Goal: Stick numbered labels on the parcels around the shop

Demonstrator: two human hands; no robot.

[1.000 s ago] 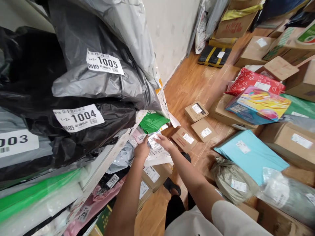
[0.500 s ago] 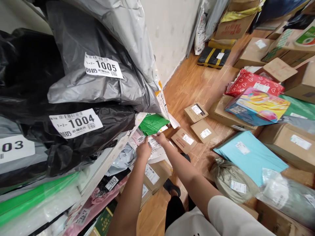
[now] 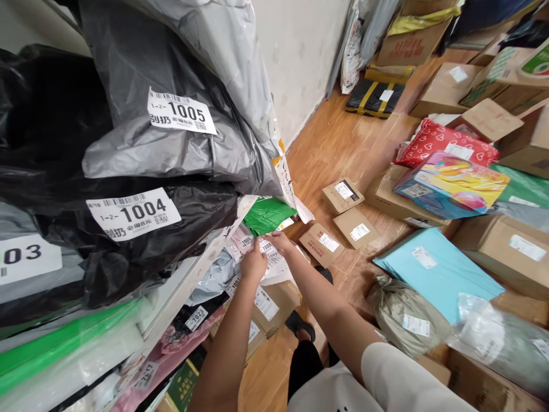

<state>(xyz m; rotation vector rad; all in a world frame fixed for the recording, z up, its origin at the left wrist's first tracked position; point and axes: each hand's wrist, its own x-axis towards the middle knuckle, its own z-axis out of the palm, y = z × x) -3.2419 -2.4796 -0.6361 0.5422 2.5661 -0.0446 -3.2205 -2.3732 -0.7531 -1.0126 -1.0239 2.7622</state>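
My left hand (image 3: 254,264) is closed, its thumb and finger at the lower edge of a green plastic mailer bag (image 3: 268,215). Beside it, my right hand (image 3: 281,243) pinches the upper edge of a white sheet of number labels (image 3: 269,252), printed 1008 and 1009. The sheet spans the gap between both hands, and my left hand seems to grip its near side. Left of the sheet lies a pinkish parcel (image 3: 242,240) with a 1006 label. Both hands partly cover what lies under them.
Shelves at left hold a grey bag (image 3: 180,151) marked 1005 and a black bag (image 3: 201,214) marked 1004. Cartons (image 3: 278,306) stand below my hands. On the wooden floor (image 3: 309,163) at right lie small boxes (image 3: 342,195), a light-blue parcel (image 3: 441,272) and a red heart-patterned parcel (image 3: 446,143).
Both hands stay at nearly the same place by the green bag. The label numbers between them show more plainly now, and the view has shifted very slightly.
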